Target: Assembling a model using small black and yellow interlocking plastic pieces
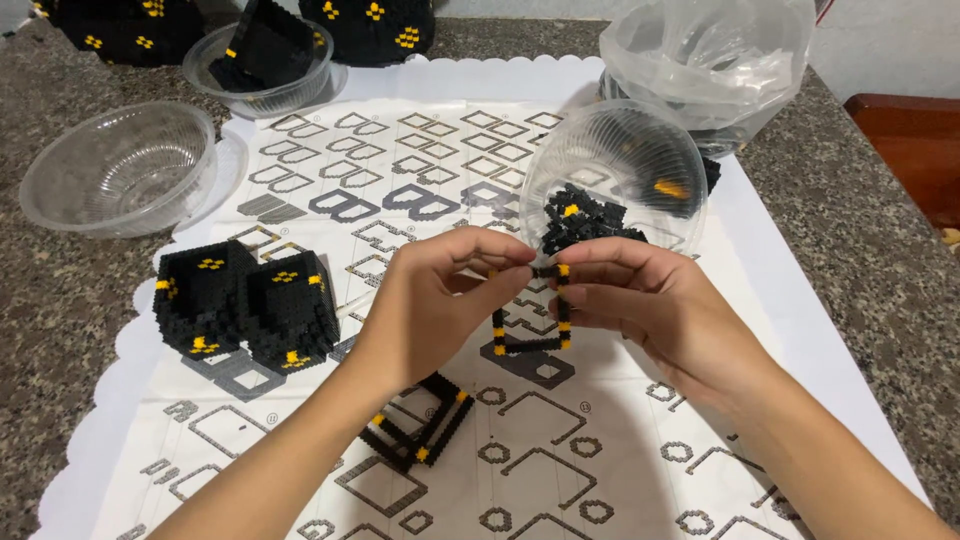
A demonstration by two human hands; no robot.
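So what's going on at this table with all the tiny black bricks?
A person's left hand and right hand pinch the top of a small square frame of black and yellow mini bricks, held above a white printed instruction sheet. A tilted clear plastic bowl of loose black bricks sits just behind. A finished flat frame lies below the left wrist, and two black brick cubes stand to the left.
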